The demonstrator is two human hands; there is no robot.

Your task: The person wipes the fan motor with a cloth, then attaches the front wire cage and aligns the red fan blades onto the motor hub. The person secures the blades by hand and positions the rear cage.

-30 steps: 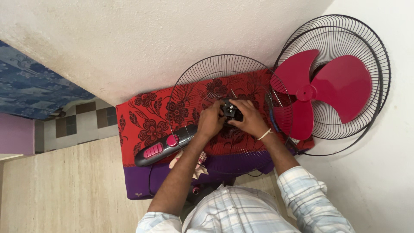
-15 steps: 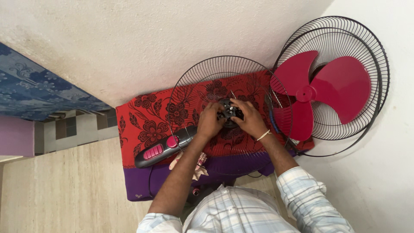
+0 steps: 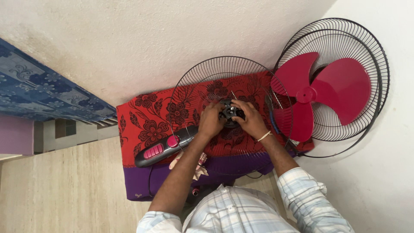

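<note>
Head view: both hands work at the hub of the black wire fan guard (image 3: 196,86). Left hand (image 3: 211,121) and right hand (image 3: 250,121) have their fingers (image 3: 238,105) clamped on the black centre nut (image 3: 227,113) between them. Beyond the right fingers leans the red fan blade (image 3: 327,88); turning the nut seems the step in hand, needing a firm twist.
</note>
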